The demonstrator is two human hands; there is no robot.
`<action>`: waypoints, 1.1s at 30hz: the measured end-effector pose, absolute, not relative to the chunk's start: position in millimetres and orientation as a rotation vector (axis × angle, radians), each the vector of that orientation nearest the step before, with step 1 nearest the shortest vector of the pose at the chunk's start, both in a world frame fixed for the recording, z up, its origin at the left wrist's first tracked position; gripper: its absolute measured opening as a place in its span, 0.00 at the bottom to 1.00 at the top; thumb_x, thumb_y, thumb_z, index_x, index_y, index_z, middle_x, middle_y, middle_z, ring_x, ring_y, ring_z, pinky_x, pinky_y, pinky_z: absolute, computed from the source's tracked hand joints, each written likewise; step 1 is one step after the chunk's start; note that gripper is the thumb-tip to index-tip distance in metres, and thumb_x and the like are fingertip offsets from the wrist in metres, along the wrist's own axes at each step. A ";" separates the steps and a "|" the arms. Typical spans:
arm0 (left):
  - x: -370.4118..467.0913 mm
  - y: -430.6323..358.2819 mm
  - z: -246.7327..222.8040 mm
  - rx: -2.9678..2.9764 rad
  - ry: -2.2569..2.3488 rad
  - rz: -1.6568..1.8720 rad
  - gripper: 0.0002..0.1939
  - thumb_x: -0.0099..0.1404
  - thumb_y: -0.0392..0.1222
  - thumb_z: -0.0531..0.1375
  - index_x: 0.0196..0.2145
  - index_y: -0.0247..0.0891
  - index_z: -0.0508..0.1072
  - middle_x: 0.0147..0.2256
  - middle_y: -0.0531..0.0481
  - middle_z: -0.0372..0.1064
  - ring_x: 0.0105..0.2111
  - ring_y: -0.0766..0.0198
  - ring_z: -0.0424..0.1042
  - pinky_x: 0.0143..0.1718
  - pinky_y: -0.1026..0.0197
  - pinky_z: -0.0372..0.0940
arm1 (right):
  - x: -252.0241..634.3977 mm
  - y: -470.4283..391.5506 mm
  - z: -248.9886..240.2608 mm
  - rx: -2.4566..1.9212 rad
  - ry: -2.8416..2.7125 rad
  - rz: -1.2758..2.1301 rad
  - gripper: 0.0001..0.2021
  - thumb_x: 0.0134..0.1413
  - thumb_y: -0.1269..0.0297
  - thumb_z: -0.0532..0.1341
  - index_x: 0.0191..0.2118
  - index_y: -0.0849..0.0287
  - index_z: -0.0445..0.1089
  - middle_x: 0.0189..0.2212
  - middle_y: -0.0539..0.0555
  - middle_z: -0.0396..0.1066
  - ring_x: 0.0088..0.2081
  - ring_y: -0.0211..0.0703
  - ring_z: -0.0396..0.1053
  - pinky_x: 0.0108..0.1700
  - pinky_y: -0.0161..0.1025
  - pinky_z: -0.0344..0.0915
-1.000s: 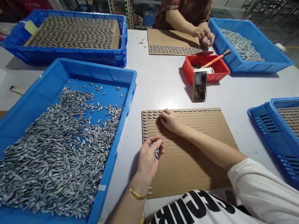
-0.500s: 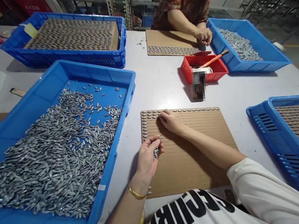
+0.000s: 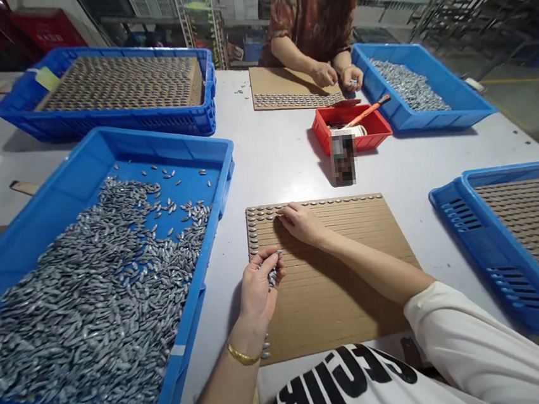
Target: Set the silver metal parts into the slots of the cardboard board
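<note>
Blue bins [image 3: 169, 151] of small grey pieces [image 3: 93, 308] on a worktable [image 3: 280, 163] show a workshop.

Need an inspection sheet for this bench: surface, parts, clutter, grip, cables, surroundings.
Surface: white table, small specks in places.
Job's things: cardboard board, grey pieces along its far and left edges; blue tray of loose pieces at left.
Clutter: red bin holding an orange-handled tool.
Grip: left hand holds several pieces; right hand near the far edge, fingertip contact unclear.
Cables: nothing seen.
Surroundings: co-worker opposite, at another board.
</note>
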State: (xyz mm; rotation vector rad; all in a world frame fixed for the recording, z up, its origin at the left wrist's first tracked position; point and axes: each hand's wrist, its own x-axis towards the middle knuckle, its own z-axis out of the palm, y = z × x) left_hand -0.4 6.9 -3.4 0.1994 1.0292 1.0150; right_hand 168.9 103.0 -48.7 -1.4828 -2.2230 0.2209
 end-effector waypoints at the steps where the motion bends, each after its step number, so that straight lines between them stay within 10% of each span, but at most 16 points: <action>1: 0.2 8.1 -2.3 0.201 1.035 1.027 0.12 0.50 0.34 0.68 0.35 0.34 0.75 0.29 0.53 0.70 0.27 0.73 0.69 0.27 0.73 0.65 | 170.1 97.5 -42.7 -1.450 -2.180 0.313 0.07 0.60 0.69 0.56 0.40 0.60 0.71 0.36 0.55 0.70 0.33 0.38 0.66 0.37 0.35 0.62; 9: 10.3 15.1 3.4 0.206 1.024 1.050 0.13 0.50 0.34 0.69 0.33 0.36 0.71 0.28 0.53 0.71 0.26 0.72 0.70 0.27 0.72 0.66 | 171.3 43.5 -0.6 -1.106 -1.851 1.189 0.10 0.60 0.59 0.59 0.41 0.59 0.72 0.31 0.51 0.72 0.31 0.36 0.68 0.31 0.32 0.64; 33: 20.9 13.2 4.7 0.442 0.951 0.976 0.13 0.58 0.48 0.62 0.28 0.34 0.70 0.22 0.53 0.64 0.19 0.70 0.62 0.13 0.70 0.50 | 173.1 34.2 1.2 -1.030 -2.165 0.408 0.09 0.60 0.70 0.56 0.42 0.52 0.71 0.38 0.54 0.74 0.38 0.41 0.70 0.41 0.39 0.69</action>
